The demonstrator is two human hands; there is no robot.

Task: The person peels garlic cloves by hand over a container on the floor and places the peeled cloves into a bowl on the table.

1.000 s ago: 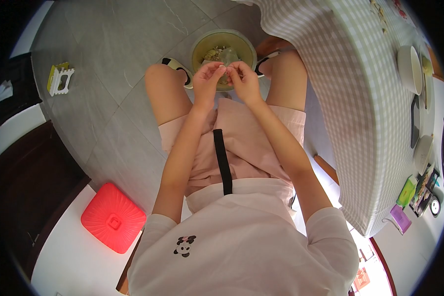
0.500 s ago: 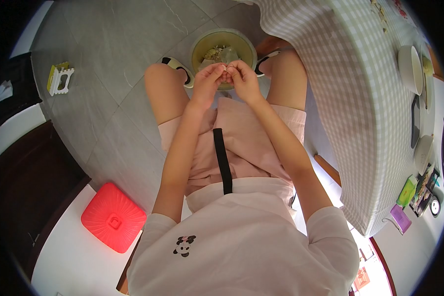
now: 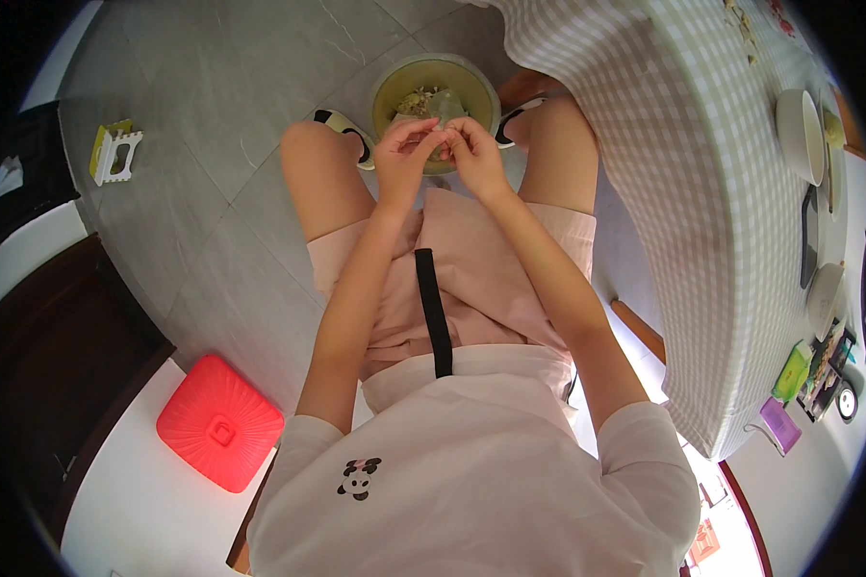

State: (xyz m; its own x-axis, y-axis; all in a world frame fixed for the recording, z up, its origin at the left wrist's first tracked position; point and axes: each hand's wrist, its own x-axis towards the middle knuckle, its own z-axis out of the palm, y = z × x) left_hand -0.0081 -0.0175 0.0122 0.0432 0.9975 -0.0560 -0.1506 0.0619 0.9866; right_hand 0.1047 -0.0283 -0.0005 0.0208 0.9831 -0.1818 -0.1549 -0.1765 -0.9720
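Grey tiles make up the floor [image 3: 231, 125], which spreads across the far and left parts of the scene. On the right, a checked tablecloth [image 3: 625, 96] drapes down over a table's edge. Dark brown furniture [image 3: 77, 365] stands at the left. On the near side is the person's white shirt [image 3: 510, 462], with a small panda print [image 3: 359, 479] on its front, and beyond it pink shorts [image 3: 491, 255] with a black strap [image 3: 433, 308] lying over them. Near and left sits a red ribbed square object [image 3: 219, 423]. Farther off, between the person's feet, a round basin [image 3: 394, 85] rests on the floor, holding pale scraps [image 3: 416, 101] and something translucent [image 3: 445, 104]. White bowls, one of them a deep bowl [image 3: 797, 137], stand along the table at the far right. A yellow-and-white stand [image 3: 115, 154] is on the floor at the left. The left hand [image 3: 404, 154] and the right hand [image 3: 473, 162] meet over the near side of the basin, thumbs and fingers drawn into a pinch. Between their fingertips they grip a small pale piece [image 3: 439, 126], too tiny and partly hidden to identify.
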